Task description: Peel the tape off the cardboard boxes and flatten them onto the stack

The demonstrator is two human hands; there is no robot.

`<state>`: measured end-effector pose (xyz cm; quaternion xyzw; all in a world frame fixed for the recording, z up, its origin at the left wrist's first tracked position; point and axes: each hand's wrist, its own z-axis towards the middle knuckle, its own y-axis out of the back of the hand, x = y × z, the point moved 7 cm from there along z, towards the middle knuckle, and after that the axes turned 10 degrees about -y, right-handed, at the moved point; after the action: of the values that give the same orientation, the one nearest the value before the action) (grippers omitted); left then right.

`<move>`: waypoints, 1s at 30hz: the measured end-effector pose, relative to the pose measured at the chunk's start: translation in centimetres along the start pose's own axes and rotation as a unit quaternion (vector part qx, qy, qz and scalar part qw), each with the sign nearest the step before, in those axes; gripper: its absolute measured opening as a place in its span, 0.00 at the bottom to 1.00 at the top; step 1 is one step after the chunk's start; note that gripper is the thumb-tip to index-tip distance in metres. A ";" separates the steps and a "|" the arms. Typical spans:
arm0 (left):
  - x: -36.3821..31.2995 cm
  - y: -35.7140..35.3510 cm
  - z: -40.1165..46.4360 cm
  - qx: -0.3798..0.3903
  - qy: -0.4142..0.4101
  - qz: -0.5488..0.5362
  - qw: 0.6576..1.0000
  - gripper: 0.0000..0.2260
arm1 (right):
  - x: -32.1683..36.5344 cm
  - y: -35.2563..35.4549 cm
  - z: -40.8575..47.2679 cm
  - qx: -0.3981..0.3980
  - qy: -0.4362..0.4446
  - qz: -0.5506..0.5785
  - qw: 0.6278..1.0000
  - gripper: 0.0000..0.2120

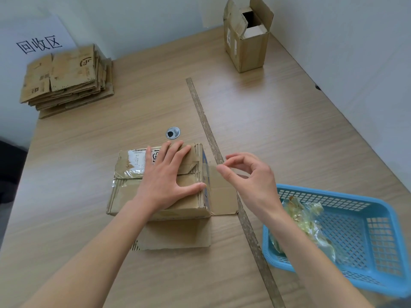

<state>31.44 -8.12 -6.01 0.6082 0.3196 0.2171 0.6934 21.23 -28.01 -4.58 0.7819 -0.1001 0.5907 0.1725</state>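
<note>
On the table (289, 134) I note a blue basket (378, 221) at near right holding crumpled tape (311, 221), an upright open box (246, 38) at the far right, and the stack of flattened cardboard (66, 78) at far left below a paper sign (37, 38). A grey strip (206, 130) runs across the tabletop, passing just right of the taped box (131, 181) (centre, flaps splayed flat on two sides). My left hand (164, 176) lies spread and flat on the box top, pressing it down. My right hand (246, 174) hovers just beside the box's right edge, thumb and forefinger curled towards each other; whether they pinch clear tape I cannot tell.
</note>
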 end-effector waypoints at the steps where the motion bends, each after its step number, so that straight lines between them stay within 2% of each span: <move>1: 0.0 0.0 0.0 0.000 0.001 0.000 1.000 0.47 | 0.5 -0.5 0.0 0.024 -0.001 -0.016 1.000 0.05; 5: 0.1 0.0 0.0 0.005 -0.002 0.002 1.000 0.50 | 2.4 -2.3 -1.1 0.086 0.027 -0.049 0.995 0.05; 8: 0.4 -0.3 0.1 0.017 0.006 -0.001 1.000 0.54 | 4.4 -3.8 -2.0 0.103 0.032 0.016 0.994 0.05; 11: 0.7 -0.7 0.3 0.038 0.013 0.000 0.999 0.56 | 7.1 -5.6 -1.1 0.096 0.071 0.016 0.993 0.05; 13: 0.9 -0.7 0.1 0.018 0.014 -0.026 0.999 0.56 | 8.1 -5.9 -0.1 0.070 0.090 0.012 0.993 0.04; 15: 1.3 0.0 -0.2 -0.047 0.034 -0.074 0.996 0.51 | 8.5 -5.1 1.0 0.023 0.119 -0.032 0.992 0.04; 19: 1.5 1.5 -1.6 -0.192 0.035 -0.059 0.979 0.28 | 7.7 -4.0 1.8 -0.007 0.150 -0.120 0.981 0.04; 21: 1.5 1.7 -2.2 -0.215 0.021 -0.073 0.974 0.25 | 6.7 -4.2 2.0 0.000 0.149 -0.145 0.978 0.09; 23: 1.6 1.6 -2.6 -0.166 0.009 -0.101 0.981 0.32 | 6.1 -4.6 2.2 0.019 0.160 -0.194 0.968 0.18; 25: 2.3 1.3 -3.3 -0.083 0.024 -0.060 0.994 0.44 | 5.7 -5.6 2.1 0.063 0.182 -0.266 0.945 0.26; 28: 4.4 1.6 -6.2 0.000 0.150 0.023 0.988 0.55 | 5.2 -8.2 1.8 0.157 0.203 -0.356 0.898 0.31; 30: 5.3 1.6 -8.6 0.021 0.235 0.008 0.972 0.58 | 5.0 -10.1 2.0 0.207 0.222 -0.421 0.855 0.31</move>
<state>29.26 1.87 -5.86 0.5567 0.4736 0.3529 0.5842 28.07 -19.29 -1.84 0.6148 0.4041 0.6270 0.2561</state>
